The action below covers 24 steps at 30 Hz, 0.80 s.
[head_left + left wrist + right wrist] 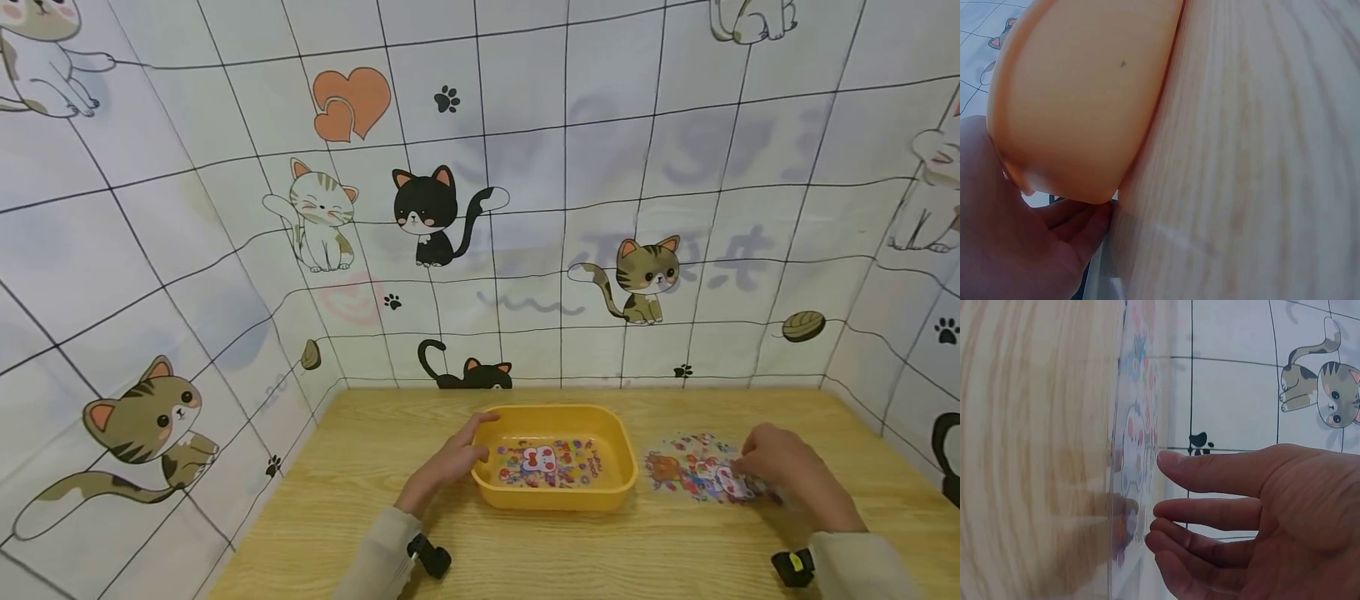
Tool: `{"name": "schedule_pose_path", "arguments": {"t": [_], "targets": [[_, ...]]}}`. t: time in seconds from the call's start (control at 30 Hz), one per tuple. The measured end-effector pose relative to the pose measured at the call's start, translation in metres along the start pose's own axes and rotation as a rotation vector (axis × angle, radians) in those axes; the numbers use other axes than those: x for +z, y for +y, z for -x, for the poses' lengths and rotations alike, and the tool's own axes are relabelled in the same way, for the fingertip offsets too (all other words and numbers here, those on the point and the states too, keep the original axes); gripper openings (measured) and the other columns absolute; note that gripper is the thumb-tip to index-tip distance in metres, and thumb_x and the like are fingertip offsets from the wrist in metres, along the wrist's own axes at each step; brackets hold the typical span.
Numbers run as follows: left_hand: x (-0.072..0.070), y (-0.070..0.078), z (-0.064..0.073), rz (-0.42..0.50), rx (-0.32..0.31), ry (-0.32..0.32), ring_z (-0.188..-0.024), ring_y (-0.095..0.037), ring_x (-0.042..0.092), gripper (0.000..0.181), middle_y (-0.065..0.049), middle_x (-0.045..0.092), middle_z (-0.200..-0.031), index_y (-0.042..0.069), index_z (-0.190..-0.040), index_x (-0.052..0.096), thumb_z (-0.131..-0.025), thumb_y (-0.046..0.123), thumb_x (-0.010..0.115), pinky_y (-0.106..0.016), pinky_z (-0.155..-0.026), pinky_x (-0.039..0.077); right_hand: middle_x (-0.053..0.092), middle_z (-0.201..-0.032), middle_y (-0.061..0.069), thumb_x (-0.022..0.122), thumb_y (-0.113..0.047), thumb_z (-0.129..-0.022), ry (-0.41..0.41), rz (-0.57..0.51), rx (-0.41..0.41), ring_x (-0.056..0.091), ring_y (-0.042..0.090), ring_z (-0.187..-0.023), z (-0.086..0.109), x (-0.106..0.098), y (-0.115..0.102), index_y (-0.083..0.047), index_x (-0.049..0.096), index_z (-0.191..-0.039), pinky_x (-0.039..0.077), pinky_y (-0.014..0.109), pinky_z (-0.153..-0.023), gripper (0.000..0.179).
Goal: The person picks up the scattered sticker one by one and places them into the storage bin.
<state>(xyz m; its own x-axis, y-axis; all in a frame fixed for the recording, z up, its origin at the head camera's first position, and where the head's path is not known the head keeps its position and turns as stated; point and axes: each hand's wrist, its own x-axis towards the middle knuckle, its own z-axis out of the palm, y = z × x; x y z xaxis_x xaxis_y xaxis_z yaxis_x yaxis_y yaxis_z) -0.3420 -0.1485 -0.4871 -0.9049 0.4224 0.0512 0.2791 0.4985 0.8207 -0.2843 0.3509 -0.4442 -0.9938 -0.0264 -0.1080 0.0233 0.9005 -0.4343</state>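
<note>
A yellow plastic tray (pixel 555 498) stands on the table, and my left hand (pixel 453 457) grips its left side near the rim. In the left wrist view the tray's outer wall (pixel 1085 94) fills the upper left, with the left hand's fingers bent at its lower corner. Colourful cartoon prints with a white character (pixel 538 459) show on the tray's floor. To the right of the tray lies a clear, cartoon-printed plastic sheet or packet (pixel 693 479). Over its right part hovers my right hand (pixel 791 467), thumb and fingers apart and loosely bent, with nothing visible between them.
The pale wood-grain table (pixel 405 554) meets a white gridded wall (pixel 525 250) with cartoon cats behind it and on both sides. Each wrist carries a small black camera (pixel 430 556) on a strap.
</note>
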Motion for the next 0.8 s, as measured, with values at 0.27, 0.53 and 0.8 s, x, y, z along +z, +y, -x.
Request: {"name": "schedule_pose_path", "arguments": {"t": [0.27, 0.53, 0.8], "targets": [[-0.001, -0.001, 0.001, 0.004, 0.006, -0.006, -0.157, -0.039, 0.026, 0.067, -0.01, 0.03, -0.169, 0.022, -0.156, 0.04, -0.091, 0.009, 0.051, -0.062, -0.119, 0.03, 0.027, -0.054, -0.011, 0.08, -0.027, -0.08, -0.017, -0.026, 0.033, 0.024, 0.007, -0.052, 0.001, 0.0, 0.012, -0.022, 0.041, -0.054, 0.023, 0.025, -0.051, 0.048], [0.0, -0.001, 0.001, 0.004, 0.008, -0.004, -0.156, -0.038, 0.027, 0.067, -0.01, 0.031, -0.169, 0.021, -0.156, 0.04, -0.092, 0.009, 0.051, -0.06, -0.118, 0.032, 0.043, -0.054, -0.005, 0.077, -0.022, -0.081, -0.013, -0.004, 0.068, 0.041, 0.012, -0.05, 0.0, 0.004, 0.013, -0.017, 0.049, -0.058, 0.032, 0.029, -0.049, 0.037], [0.0, 0.001, 0.0, -0.003, 0.009, 0.001, -0.156, -0.039, 0.027, 0.068, -0.01, 0.031, -0.169, 0.023, -0.156, 0.041, -0.091, 0.009, 0.052, -0.063, -0.119, 0.029, 0.045, -0.059, -0.002, 0.078, -0.023, -0.084, 0.019, 0.036, 0.069, 0.044, 0.015, -0.054, 0.002, 0.004, 0.009, -0.014, 0.049, -0.063, 0.034, 0.032, -0.052, 0.037]]}}
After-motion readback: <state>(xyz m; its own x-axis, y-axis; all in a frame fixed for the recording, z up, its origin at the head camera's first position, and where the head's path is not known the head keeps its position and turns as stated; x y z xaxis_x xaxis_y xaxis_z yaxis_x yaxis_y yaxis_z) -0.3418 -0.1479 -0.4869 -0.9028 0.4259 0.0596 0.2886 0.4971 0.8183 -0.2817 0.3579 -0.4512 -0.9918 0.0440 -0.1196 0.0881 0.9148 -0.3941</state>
